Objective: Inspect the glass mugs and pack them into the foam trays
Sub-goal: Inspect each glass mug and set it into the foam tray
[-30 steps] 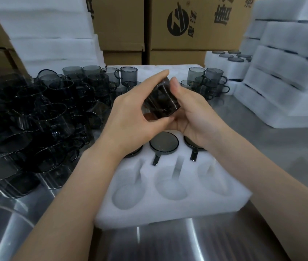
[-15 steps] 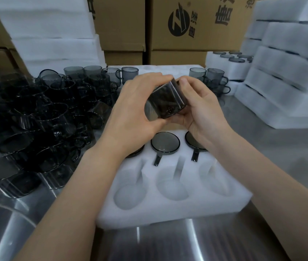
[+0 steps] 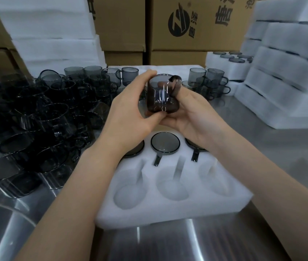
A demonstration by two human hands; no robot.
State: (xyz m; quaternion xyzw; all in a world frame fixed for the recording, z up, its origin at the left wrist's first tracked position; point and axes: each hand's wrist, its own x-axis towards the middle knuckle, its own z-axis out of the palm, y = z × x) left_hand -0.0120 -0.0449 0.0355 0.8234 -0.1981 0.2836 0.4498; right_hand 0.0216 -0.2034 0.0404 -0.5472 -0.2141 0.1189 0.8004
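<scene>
Your left hand [image 3: 130,112] and right hand [image 3: 194,115] together grip one smoked glass mug [image 3: 160,95], held upright above the 12 o'clock edge of the foam tray [image 3: 168,219]. The left fingers curl round the mug's 9 o'clock wall, with the thumb at its base. The right hand cups the base from 4 o'clock, one finger hooked through the handle at 2 o'clock. The tray's far row holds three packed mugs [image 3: 165,142], handles toward 6 o'clock; the three near pockets [image 3: 172,187] show bare foam. Loose mugs [image 3: 36,119] lie heaped at the tray's 9 o'clock, a smaller group [image 3: 210,81] stands at 1 o'clock, and stacked foam blocks [image 3: 290,87] rise at 3 o'clock.
</scene>
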